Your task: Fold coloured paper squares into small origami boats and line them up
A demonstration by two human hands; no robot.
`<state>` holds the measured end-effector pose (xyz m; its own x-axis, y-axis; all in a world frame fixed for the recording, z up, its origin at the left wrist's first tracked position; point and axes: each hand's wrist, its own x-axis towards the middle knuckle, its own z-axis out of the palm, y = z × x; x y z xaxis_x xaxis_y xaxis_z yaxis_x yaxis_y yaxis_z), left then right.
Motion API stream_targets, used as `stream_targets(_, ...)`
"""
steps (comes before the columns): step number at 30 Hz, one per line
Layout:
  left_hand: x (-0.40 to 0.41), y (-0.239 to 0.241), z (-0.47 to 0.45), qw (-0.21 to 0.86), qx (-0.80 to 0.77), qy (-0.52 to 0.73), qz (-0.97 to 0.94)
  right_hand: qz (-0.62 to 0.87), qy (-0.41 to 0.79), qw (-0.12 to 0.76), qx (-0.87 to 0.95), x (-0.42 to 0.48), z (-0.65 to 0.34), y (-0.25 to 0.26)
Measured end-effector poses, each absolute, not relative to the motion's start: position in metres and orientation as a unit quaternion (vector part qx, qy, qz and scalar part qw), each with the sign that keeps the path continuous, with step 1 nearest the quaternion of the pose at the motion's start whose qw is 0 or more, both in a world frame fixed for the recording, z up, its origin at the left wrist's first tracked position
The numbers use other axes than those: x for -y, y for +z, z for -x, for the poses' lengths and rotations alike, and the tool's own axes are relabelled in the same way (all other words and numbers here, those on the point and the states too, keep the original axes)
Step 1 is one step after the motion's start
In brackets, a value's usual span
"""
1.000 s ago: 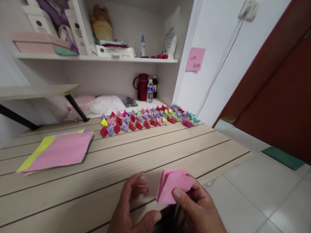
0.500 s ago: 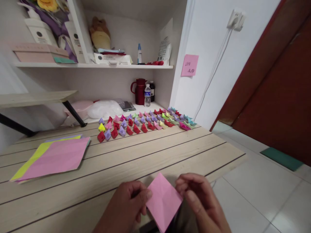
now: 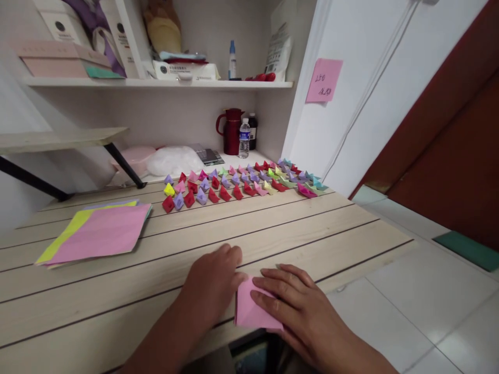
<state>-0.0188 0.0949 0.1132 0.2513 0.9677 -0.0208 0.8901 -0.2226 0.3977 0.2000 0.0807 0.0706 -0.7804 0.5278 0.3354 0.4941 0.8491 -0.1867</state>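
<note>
A pink sheet of origami paper (image 3: 249,309), folded into a small square, lies at the table's near edge. My right hand (image 3: 298,298) rests flat over its right side, fingers stretched out and slightly spread; its thumb is low by the paper's lower edge. My left hand (image 3: 214,280) is closed at the paper's upper left corner, thumb and curled fingers pressed together there. The exact grip of its fingertips is partly hidden behind the hand.
Rows of small folded paper boats (image 3: 237,192) in several colours stand along the table's far side. A stack of coloured paper sheets (image 3: 101,231) lies at left. Behind are a dark red jug (image 3: 232,132), a water bottle (image 3: 244,139) and a shelf (image 3: 163,83).
The pink paper has turned from a diamond held up between my hands to a square down at the table edge. My right hand has flattened onto it; the view has shifted downward.
</note>
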Motion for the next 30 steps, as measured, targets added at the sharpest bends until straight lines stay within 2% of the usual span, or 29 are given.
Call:
stream_targets(1, -0.086, 0.109, 0.02, 0.117, -0.618, 0.13, -0.767, 0.274, 0.046, 0.198, 0.94, -0.079, -0.2, 0.07)
stream_targets(3, -0.066, 0.097, 0.023, -0.112, -0.573, 0.228, -0.779, 0.28, 0.055, 0.209, 0.935, -0.076, -0.199, 0.071)
stream_targets(4, -0.057, 0.09, 0.026, -0.173, -0.519, 0.267, -0.793, 0.285, 0.059, 0.214, 0.933, -0.075, -0.198, 0.071)
stream_targets(7, -0.038, 0.071, 0.032, -0.235, -0.402, 0.274, -0.841, 0.3, 0.069, 0.235, 0.922, -0.072, -0.197, 0.071)
stream_targets(11, -0.033, 0.057, 0.033, -0.218, -0.397, 0.262, -0.852, 0.301, 0.114, 0.242, 0.916, -0.074, -0.199, 0.074)
stream_targets(15, -0.036, 0.06, 0.033, -0.105, -0.43, 0.301, -0.844, 0.338, 0.18, 0.247, 0.89, -0.081, -0.198, 0.078)
stream_targets(18, -0.036, 0.062, 0.032, -0.066, -0.477, 0.317, -0.817, 0.383, 0.18, 0.257, 0.869, -0.085, -0.191, 0.078)
stream_targets(23, -0.037, 0.054, 0.025, -0.055, -0.559, 0.296, -0.773, 0.414, 0.163, 0.271, 0.853, -0.085, -0.182, 0.077)
stream_targets(30, -0.04, 0.048, 0.021, -0.126, -0.557, 0.285, -0.77, 0.447, 0.106, 0.272, 0.846, -0.084, -0.176, 0.071)
